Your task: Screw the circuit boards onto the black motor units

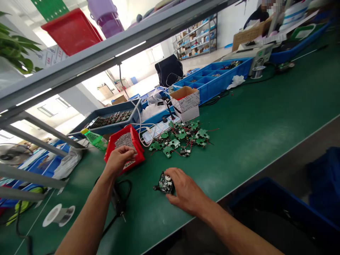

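My left hand (120,159) reaches into a red bin (110,147) of small grey metal parts, its fingers pinched together over the parts; what they hold is too small to make out. My right hand (186,191) rests on the green mat and grips a small black assembly (164,184) with a white centre, holding it against the table. Just beyond lies a pile of green circuit boards (180,138) with red wires.
A white power strip (156,131) and a small open cardboard box (186,102) stand behind the boards. Blue trays (212,79) run along the back. A solder spool (58,215) and black cable (120,198) lie at the left. A blue crate (265,198) sits below the table edge.
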Motion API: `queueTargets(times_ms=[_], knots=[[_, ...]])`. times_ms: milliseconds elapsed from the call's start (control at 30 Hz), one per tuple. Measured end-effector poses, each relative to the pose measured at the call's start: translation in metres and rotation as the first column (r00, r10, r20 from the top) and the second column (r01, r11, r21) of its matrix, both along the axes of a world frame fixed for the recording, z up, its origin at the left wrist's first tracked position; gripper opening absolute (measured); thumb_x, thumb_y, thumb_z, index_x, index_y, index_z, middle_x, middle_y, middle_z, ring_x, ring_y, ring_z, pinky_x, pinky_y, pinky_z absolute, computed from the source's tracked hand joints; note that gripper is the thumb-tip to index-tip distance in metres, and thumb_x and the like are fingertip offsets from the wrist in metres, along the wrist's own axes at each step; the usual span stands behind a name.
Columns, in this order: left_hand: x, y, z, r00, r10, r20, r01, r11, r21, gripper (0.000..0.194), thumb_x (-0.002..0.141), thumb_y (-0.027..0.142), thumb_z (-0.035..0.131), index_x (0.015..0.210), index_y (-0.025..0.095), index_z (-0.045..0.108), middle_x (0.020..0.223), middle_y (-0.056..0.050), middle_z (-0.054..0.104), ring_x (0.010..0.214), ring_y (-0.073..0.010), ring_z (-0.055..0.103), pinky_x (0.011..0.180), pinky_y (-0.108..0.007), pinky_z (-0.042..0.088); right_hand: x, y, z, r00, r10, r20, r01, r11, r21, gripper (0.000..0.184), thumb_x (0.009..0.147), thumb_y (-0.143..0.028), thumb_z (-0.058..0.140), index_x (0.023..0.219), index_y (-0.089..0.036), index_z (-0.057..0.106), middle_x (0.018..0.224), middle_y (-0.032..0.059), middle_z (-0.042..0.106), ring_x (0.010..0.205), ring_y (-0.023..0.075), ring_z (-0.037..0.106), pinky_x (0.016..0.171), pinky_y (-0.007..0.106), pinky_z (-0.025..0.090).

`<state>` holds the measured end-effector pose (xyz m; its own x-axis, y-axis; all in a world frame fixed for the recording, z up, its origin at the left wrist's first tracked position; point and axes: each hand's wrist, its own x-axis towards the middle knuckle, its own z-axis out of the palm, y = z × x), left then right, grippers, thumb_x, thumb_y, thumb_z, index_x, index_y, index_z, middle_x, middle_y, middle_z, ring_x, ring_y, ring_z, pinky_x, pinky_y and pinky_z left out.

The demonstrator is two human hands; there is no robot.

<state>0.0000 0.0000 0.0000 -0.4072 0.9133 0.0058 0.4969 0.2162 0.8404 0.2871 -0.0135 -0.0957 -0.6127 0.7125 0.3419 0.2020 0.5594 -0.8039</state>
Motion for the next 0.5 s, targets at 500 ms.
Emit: queueTargets(times_ms=[500], knots=[[0.091,-0.027,-0.019,0.799,-0.593,0.1,0.589,0.74,-0.324,0.01,0.077,0.025,0.068,0.078,0.015,0.069,0.077,-0.003,0.062,0.067,-0.0134,0.055,0.061,-0.023,0.044,0.0,0.0,0.003,1.0,0.001,0.018,-0.001,1.0,-0.012,0.048,0.069,-0.011,0.064,0.115,-0.02,0.051,0.11,0.0065,0.059,0.105,0.0244,0.053,0.094,0.04,0.047]])
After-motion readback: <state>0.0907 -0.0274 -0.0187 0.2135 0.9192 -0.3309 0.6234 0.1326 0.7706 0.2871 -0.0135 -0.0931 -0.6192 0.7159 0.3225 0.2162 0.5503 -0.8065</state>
